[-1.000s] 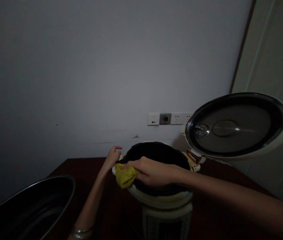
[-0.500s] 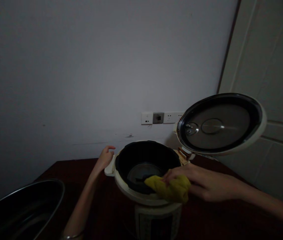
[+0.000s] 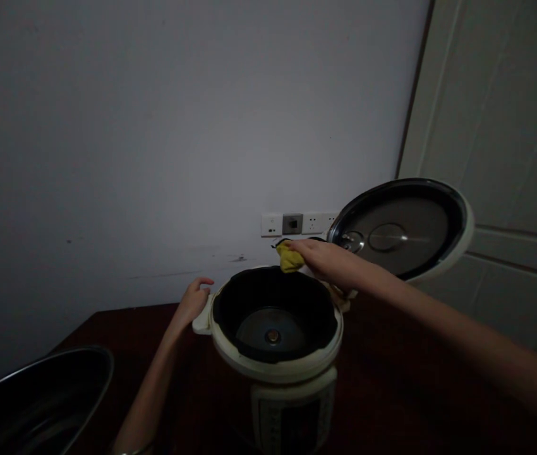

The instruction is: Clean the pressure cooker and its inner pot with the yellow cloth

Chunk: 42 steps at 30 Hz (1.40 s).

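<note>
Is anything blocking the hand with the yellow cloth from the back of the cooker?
Nothing that I can see. The right hand holds the yellow cloth by the back of the cooker; whether it touches is unclear. The lid stands open, off to one side.

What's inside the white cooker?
In the cooker: a dark inner wall and a greyish floor plate, with a small round brownish piece at its centre. The near inner wall can't be seen; the front rim covers it.

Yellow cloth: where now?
Head view, just right of centre: the yellow cloth is in the right hand, by the far rim of the round white cooker.
</note>
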### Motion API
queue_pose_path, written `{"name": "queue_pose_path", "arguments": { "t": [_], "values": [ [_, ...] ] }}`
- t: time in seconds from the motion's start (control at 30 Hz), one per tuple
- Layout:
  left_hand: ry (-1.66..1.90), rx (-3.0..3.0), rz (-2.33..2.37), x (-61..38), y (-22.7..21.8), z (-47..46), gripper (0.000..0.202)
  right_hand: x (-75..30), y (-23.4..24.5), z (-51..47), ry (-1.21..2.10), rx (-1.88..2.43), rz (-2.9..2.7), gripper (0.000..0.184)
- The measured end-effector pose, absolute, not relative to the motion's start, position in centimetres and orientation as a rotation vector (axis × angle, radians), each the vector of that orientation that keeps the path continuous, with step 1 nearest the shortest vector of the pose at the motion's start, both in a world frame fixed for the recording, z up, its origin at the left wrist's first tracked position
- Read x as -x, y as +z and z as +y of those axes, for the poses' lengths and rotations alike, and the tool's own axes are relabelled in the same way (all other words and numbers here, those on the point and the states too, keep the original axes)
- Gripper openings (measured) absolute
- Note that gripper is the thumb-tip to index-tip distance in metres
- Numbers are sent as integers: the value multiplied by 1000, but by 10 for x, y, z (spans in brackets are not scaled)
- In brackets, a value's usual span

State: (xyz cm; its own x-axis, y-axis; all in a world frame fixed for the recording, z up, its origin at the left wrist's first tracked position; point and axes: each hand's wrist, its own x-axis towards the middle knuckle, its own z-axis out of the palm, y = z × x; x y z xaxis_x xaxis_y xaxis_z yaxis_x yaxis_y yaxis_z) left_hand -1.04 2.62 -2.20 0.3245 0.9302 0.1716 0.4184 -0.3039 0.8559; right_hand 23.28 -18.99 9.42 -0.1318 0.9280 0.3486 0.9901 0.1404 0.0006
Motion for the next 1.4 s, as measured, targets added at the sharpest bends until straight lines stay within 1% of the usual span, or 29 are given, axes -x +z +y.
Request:
{"name": "queue_pose_path", "arguments": {
  "t": [0.07,0.13,0.23,0.47,0.57,0.7,0.83,0.93,1.03,1.13,1.2,1.33,1.4],
  "values": [
    [903,-1886,1194,10,-22,27,39,-236,84,-157,-456,1816,-2282,60],
    [909,-1896,1192,10,-21,27,38,-241,70,-134,-389,1872,-2365,59],
    [913,-1903,1201,10,-19,25,36,-252,52,-126,-246,2010,-2353,51],
    [906,-1904,1204,10,-14,19,34,-263,42,-187,-227,2104,-2202,45],
    [908,-1871,1199,10,-16,21,35,-250,42,-216,-200,2158,-2095,40],
    [924,-1890,1183,10,-20,26,34,-215,41,-253,-270,2265,-1966,33],
    [906,-1881,1171,10,-22,29,35,-175,44,-284,-225,2287,-1899,39],
    [899,-1870,1179,11,-22,30,35,-149,44,-293,-176,2295,-1901,38],
    [905,-1882,1180,11,-22,30,35,-128,32,-291,-202,2134,-2004,39],
    [915,-1911,1205,12,-21,29,36,-112,17,-285,-249,1761,-2204,36],
    [918,-1928,1224,12,-19,27,37,-108,13,-284,-183,1588,-2238,34],
    [928,-2031,1230,14,-16,23,33,-119,27,-296,95,1432,-1964,40],
    [935,-2102,1239,15,-15,21,31,-134,35,-299,198,1338,-1743,36]
  ]
}}
